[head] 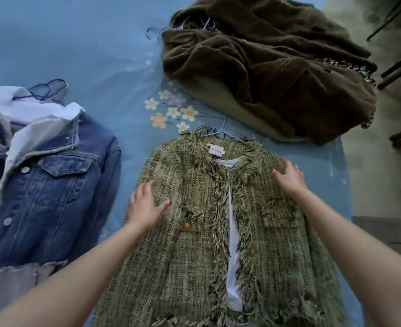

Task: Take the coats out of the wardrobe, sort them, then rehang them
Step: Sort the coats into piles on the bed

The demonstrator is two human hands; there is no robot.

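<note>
A green tweed jacket with fringed edges lies face up on the blue bed sheet, still on a wire hanger whose hook shows above the collar. My left hand lies flat on the jacket's left shoulder side, fingers spread. My right hand rests on the right shoulder area with fingers bent down onto the fabric. A blue denim jacket lies at the left on a dark hanger. A pile of brown fleecy coats sits at the back right.
The sheet carries a printed flower pattern between the garments. The bed's right edge runs close beside the green jacket, with floor and dark furniture legs beyond it. A light blue hanger hook pokes out of the brown pile.
</note>
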